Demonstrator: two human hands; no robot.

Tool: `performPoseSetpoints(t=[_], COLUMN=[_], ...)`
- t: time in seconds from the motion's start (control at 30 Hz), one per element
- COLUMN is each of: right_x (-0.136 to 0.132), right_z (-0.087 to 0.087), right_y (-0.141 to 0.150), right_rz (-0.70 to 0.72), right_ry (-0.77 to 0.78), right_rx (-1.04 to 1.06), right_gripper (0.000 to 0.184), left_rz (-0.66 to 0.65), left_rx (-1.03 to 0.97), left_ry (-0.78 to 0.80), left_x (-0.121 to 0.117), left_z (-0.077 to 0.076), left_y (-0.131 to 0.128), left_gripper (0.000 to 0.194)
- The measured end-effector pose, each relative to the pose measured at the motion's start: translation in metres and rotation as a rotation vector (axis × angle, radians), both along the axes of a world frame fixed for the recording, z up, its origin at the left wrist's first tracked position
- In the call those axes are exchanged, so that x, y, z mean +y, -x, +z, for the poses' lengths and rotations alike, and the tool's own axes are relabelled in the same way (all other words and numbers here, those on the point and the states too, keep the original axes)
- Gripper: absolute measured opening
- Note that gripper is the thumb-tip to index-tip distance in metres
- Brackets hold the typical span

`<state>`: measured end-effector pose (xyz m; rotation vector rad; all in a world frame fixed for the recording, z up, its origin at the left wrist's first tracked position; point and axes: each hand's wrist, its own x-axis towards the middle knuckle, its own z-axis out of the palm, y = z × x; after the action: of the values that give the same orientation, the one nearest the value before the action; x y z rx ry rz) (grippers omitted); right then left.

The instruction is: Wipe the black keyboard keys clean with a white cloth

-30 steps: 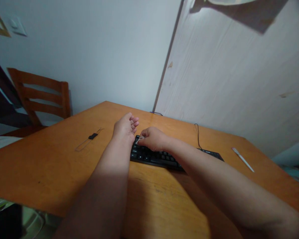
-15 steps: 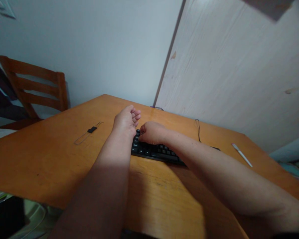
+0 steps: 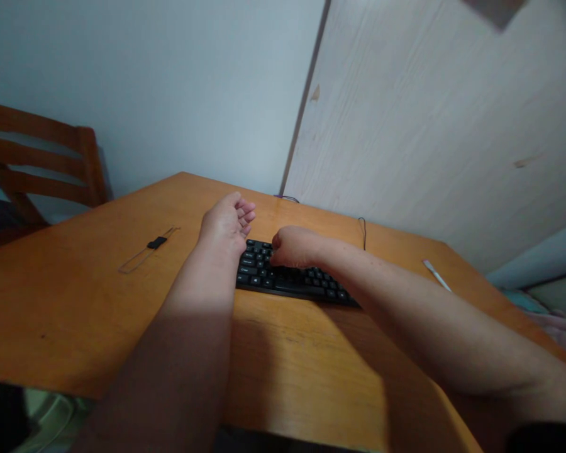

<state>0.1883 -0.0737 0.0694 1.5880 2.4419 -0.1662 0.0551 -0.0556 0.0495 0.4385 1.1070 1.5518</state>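
A black keyboard (image 3: pixel 290 290) lies on the wooden table, its middle and right part covered by my right hand and forearm. At its left end rests my left hand (image 3: pixel 226 220), turned on its side with the palm facing right. Its fingers are half curled with gaps between them, and nothing shows in them. Over the keys on the left half is my right hand (image 3: pixel 296 247), back up, with its fingers closed and pointing down. Whatever those fingers hold, if anything, is hidden beneath the hand.
A black clip with a thin wire loop (image 3: pixel 157 243) lies on the table (image 3: pixel 306 365) at left. A slim white stick-like tool (image 3: pixel 436 275) lies at right. Near the wall is a dark cable (image 3: pixel 364 234). A wooden chair (image 3: pixel 42 154) stands at far left.
My right hand has shifted right along the keyboard, away from my left hand, uncovering more keys on the left. My left hand stays at the keyboard's end. The whole view has shifted slightly.
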Motion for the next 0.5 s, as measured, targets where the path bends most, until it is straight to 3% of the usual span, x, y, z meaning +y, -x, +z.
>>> performPoseSetpoints(t=[0.5], right_x=[-0.004], right_z=[0.002], right_y=[-0.035], right_rz=[-0.054], right_ry=[0.022], right_rx=[-0.024], right_gripper=[0.029], left_rz=[-0.026], left_rx=[0.028], left_ry=[0.014], left_x=[0.001], left_z=[0.0], left_y=[-0.002], left_gripper=[0.016])
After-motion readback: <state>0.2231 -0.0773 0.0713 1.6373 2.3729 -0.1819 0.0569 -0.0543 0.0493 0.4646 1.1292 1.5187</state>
